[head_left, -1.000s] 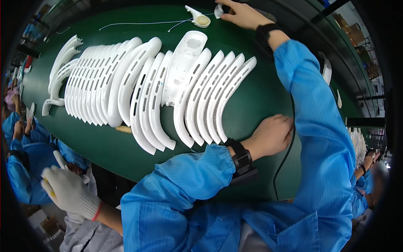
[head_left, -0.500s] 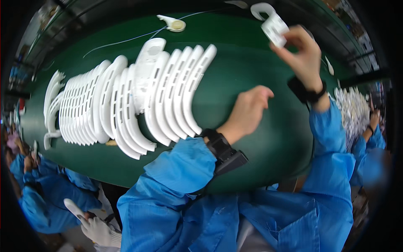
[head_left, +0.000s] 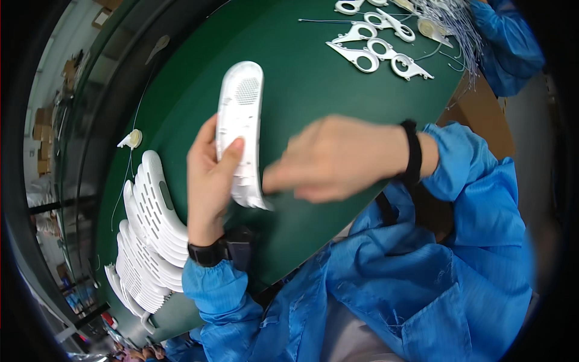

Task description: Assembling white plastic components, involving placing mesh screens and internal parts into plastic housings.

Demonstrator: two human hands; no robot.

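A long white plastic shell (head_left: 244, 114) stands nearly upright over the table, its hollow inner side showing and a perforated patch near its rounded top. My left hand (head_left: 211, 169) is closed around its middle, thumb across the inner face. Close beside the shell's lower right edge is my right hand (head_left: 338, 160), back of the hand up, with its fingers smeared by motion. Whether those fingers pinch anything or touch the shell cannot be made out. To the left of my left hand lies a row of white curved slotted shells (head_left: 151, 223), nested against each other.
Several white ring-shaped plastic parts (head_left: 368, 60) lie at the far right of the green table (head_left: 319, 84), beside a bundle of thin wires (head_left: 449, 30). A white part with a round disc (head_left: 131, 140) and wire sits at left. Another person's blue sleeve (head_left: 509, 45) shows at upper right.
My view has swung to the right. My left hand, empty-looking before, now grips a white shell. My right hand has come down beside it; the white hooked part it held is no longer visible.
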